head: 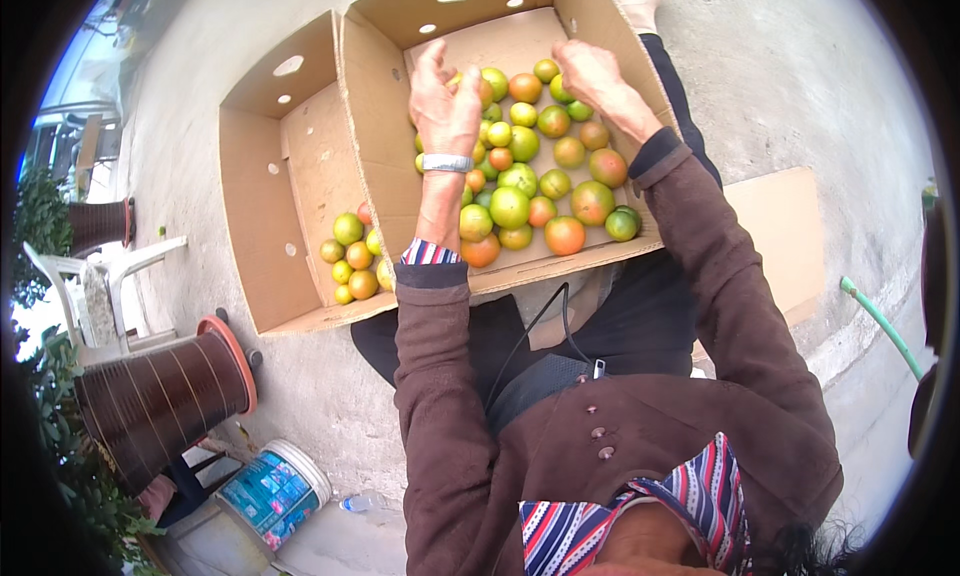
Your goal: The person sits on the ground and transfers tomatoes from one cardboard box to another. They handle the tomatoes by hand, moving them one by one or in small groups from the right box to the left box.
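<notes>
My left hand (448, 118), with a silver watch band (448, 163) at the wrist, is over the left side of a cardboard box (491, 32). Its thumb and fingers are apart above the tomatoes; a yellowish one shows between them, apparently beneath. Near the box's right wall is my right hand (596, 73), its fingers curled beside a green tomato (561, 89). Whether they hold anything is hidden. Green, yellow and orange tomatoes (510, 207) of mixed sizes cover much of the box floor. A second cardboard box (247, 201) adjoins on the left, with smaller tomatoes (363, 284) in its near corner.
My legs (652, 313) are around the right box. A flat cardboard piece (780, 231) and a green hose (885, 328) lie to the right. Left are a white plastic chair (112, 291), a brown plant pot (169, 396), a paint bucket (274, 493) and a plastic bottle (362, 502).
</notes>
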`<state>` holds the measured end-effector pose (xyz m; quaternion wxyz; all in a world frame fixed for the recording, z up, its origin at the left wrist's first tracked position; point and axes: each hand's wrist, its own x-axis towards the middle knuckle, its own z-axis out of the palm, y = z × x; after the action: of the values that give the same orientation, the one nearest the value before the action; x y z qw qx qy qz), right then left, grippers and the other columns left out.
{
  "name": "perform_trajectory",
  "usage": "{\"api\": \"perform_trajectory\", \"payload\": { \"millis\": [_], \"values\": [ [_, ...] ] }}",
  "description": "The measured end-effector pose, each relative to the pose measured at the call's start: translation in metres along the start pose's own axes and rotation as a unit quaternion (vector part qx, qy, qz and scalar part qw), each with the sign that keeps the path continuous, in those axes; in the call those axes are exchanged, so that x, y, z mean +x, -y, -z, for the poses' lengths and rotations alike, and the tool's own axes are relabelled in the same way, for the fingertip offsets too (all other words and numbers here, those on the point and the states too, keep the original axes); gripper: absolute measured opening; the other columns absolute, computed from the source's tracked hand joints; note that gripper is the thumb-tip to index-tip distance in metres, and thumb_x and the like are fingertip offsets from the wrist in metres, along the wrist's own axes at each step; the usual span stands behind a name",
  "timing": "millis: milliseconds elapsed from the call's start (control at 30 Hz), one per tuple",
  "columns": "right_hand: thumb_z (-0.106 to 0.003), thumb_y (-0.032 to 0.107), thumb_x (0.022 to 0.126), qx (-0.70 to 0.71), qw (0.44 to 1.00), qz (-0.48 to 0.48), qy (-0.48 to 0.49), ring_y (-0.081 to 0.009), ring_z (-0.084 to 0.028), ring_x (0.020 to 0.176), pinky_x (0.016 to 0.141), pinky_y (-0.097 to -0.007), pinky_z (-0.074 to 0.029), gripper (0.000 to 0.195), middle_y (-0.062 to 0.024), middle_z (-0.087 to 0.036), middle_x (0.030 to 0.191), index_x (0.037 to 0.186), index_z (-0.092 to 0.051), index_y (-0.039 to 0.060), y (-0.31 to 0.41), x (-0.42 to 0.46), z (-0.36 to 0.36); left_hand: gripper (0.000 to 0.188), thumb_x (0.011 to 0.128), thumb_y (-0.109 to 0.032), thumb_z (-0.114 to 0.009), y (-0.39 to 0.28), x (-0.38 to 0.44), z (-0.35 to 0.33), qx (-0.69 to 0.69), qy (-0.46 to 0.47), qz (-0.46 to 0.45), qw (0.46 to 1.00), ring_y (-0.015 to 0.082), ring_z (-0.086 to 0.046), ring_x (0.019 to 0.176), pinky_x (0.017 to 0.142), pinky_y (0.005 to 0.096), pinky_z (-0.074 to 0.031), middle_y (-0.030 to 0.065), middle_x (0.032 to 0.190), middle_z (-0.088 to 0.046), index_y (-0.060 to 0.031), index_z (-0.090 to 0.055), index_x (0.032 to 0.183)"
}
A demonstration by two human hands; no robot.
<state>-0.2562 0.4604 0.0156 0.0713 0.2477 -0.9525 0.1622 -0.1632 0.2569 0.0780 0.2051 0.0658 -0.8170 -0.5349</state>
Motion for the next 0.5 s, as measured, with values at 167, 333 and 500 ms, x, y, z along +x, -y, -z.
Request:
{"api": "perform_trajectory", "payload": {
  "millis": [167,333,500],
  "values": [
    [-0.053,0.003,0.083,0.062,0.989,0.093,-0.1,-0.0377,-0.064,0.08,0.067,-0.0475,-0.05,0.022,-0.0153,-0.065,0.083,0.101,-0.064,0.0057,-0.009,-0.006,-0.035,0.051,0.083,-0.015,-0.07,0.052,-0.006,-0.005,0.259,0.035,-0.065,0.963,0.0346,-0.061,0.108,0.097,0.0415,-0.049,0.0215,0.12,-0.06,-0.0038,-0.056,0.13],
    [-0.059,0.013,0.089,0.145,0.984,0.096,-0.035,-0.0353,-0.065,0.09,0.074,-0.0443,-0.052,0.039,-0.0157,-0.065,0.104,0.128,-0.057,0.0073,0.024,-0.009,-0.055,0.047,0.085,-0.014,-0.066,0.072,0.014,0.029,0.27,-0.039,0.013,0.962,0.0362,-0.06,0.113,0.099,0.0429,-0.046,0.0238,0.121,-0.062,-0.0034,-0.057,0.13],
    [-0.06,0.004,0.081,0.099,0.985,0.13,-0.058,-0.0373,-0.062,0.105,0.084,-0.0467,-0.052,0.045,-0.0175,-0.058,0.117,0.125,-0.051,0.0089,0.065,0.012,-0.051,0.046,0.086,-0.014,-0.064,0.049,0.024,0.034,0.208,-0.05,0.066,0.975,0.0362,-0.061,0.113,0.099,0.0428,-0.046,0.0254,0.122,-0.063,-0.0018,-0.057,0.13]
  ]
}}
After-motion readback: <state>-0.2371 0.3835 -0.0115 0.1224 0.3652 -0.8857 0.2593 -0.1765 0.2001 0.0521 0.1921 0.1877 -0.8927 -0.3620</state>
